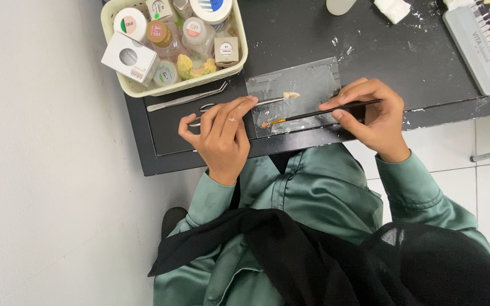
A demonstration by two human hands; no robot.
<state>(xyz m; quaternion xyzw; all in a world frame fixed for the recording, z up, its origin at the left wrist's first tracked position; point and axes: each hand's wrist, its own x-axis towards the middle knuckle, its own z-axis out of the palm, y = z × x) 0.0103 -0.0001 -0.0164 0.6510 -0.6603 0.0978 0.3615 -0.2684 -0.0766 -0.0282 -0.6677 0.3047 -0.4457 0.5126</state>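
A small pale tooth-shaped piece sits at the tip of a slim metal instrument, over the upper middle of the clear glass slab that lies on the black tabletop. The left hand pinches that instrument between thumb and fingers, just off the slab's left edge, knuckles curled over the handle. The right hand grips a thin dark-handled brush in a pencil hold at the slab's right edge; the brush runs leftward across the slab's lower half, its orange ferrule and fine tip near the slab's lower left part, just below the pale piece and apart from it. A pair of metal tweezers lies loose on the table to the left of the slab, just above the left hand. Beyond the slab's upper left corner stands a cream basket packed with small jars and boxes. Well to the right of the slab, at the table's far corner, a grey tray of tooth shade tabs rests.
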